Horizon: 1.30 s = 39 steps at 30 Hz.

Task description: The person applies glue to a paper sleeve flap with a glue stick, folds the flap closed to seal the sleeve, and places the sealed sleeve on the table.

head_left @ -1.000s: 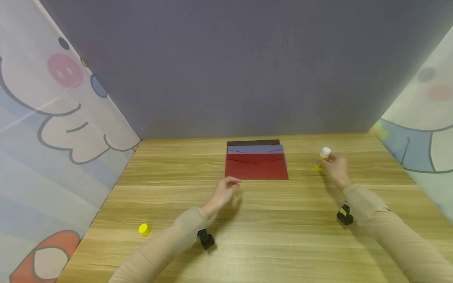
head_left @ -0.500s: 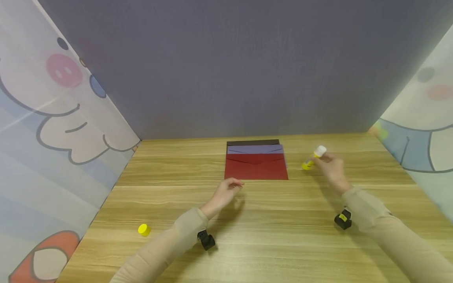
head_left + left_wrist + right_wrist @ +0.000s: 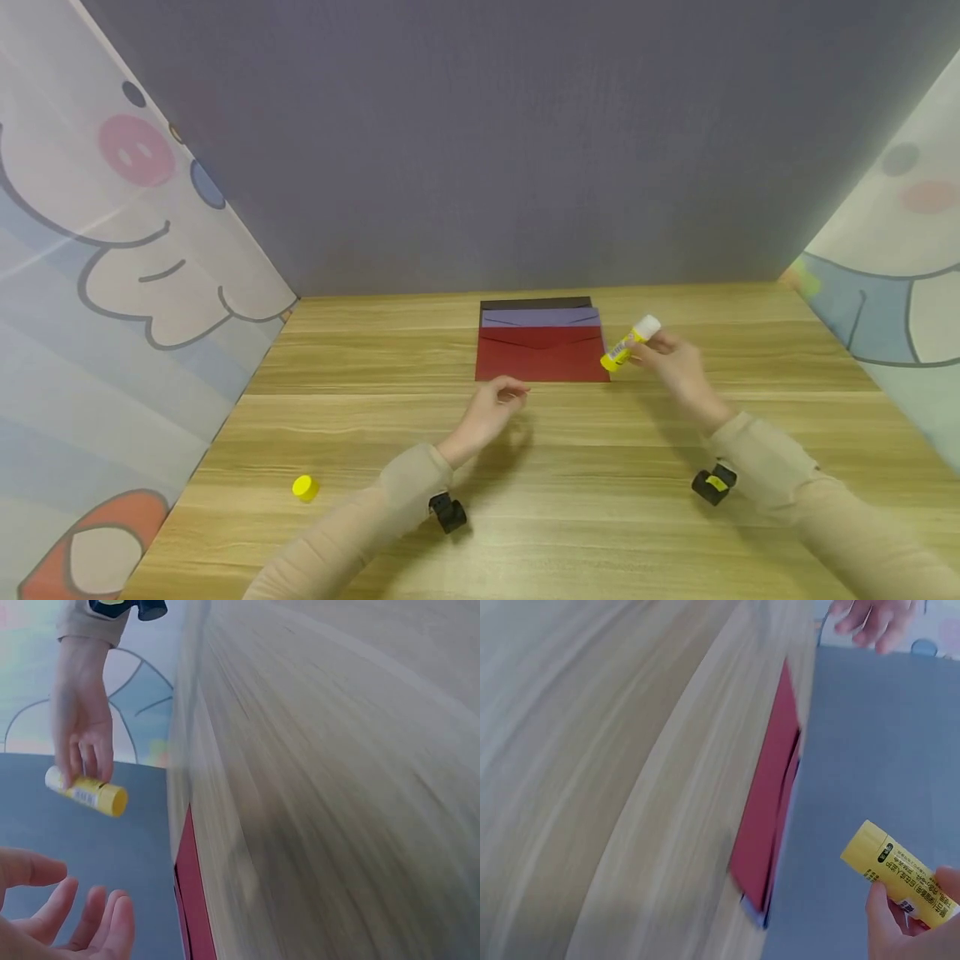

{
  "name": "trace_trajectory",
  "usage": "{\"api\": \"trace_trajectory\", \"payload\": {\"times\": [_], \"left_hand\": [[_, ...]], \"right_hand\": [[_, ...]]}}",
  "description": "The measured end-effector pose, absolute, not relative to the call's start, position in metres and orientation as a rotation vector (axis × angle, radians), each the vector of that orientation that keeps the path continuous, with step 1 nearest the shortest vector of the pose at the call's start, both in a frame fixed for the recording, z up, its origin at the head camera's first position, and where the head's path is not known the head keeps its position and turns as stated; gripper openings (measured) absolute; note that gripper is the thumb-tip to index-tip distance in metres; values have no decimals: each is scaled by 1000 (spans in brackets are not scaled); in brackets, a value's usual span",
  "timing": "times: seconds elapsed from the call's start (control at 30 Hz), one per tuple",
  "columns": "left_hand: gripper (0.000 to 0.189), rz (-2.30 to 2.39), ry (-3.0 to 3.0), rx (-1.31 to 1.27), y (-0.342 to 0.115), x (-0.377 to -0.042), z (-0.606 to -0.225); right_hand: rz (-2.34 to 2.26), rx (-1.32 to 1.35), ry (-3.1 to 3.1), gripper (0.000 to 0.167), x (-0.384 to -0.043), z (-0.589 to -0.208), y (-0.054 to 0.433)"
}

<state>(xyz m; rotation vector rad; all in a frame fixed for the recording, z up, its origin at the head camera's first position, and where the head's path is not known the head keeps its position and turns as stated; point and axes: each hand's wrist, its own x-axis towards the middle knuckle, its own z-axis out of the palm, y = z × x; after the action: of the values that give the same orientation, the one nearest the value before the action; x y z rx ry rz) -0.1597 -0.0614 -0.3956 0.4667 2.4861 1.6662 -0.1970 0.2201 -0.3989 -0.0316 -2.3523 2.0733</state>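
Between the fingers of my right hand (image 3: 678,372) is a glue stick (image 3: 628,343), yellow with a white end, held tilted above the table just right of the envelopes. The right wrist view shows print along the yellow glue stick (image 3: 900,874). My left hand (image 3: 486,414) hovers near the front edge of a red envelope (image 3: 542,357), its fingers loosely bent and holding nothing; the left wrist view shows these fingers (image 3: 90,919) apart. Under the red envelope lie a purple envelope (image 3: 540,317) and a black envelope (image 3: 536,303), both partly covered.
A yellow cap (image 3: 305,487) sits on the wooden table (image 3: 360,358) at the left, beside my left forearm. Behind the table rises a grey panel (image 3: 480,150). Cartoon-printed sheets (image 3: 112,275) stand at both sides.
My right hand has carried the glue stick left toward the envelopes, and the glue stick has tipped from nearly upright to slanted. The left hand has shifted slightly right.
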Motion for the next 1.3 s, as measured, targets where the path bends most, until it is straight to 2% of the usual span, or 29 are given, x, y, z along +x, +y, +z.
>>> {"api": "trace_trajectory", "payload": {"times": [0.13, 0.27, 0.47, 0.63, 0.87, 1.03, 1.13, 1.3], "left_hand": [[20, 1674, 2523, 512, -56, -155, -393], [20, 1742, 2530, 555, -50, -151, -390], [24, 1862, 2537, 612, -40, -138, -374], [32, 1933, 2550, 642, -33, -123, -351], [39, 1936, 2709, 757, -30, -132, -375], [35, 1963, 2748, 840, -31, -136, -385], [32, 1995, 2742, 842, -32, -135, -386], [28, 2040, 2684, 758, -33, -127, -374]], "right_hand": [[2140, -57, -2304, 65, -214, -433, 223], [2235, -55, -2202, 62, -225, -458, 218], [2444, 74, -2073, 54, -211, -450, 193], [2538, 25, -1965, 52, -211, -461, 179], [2610, 45, -1874, 52, -203, -460, 166], [2681, 156, -1834, 44, -177, -424, 153], [2686, 151, -1879, 49, -153, -383, 141], [2649, 17, -2003, 57, -131, -342, 129]]}}
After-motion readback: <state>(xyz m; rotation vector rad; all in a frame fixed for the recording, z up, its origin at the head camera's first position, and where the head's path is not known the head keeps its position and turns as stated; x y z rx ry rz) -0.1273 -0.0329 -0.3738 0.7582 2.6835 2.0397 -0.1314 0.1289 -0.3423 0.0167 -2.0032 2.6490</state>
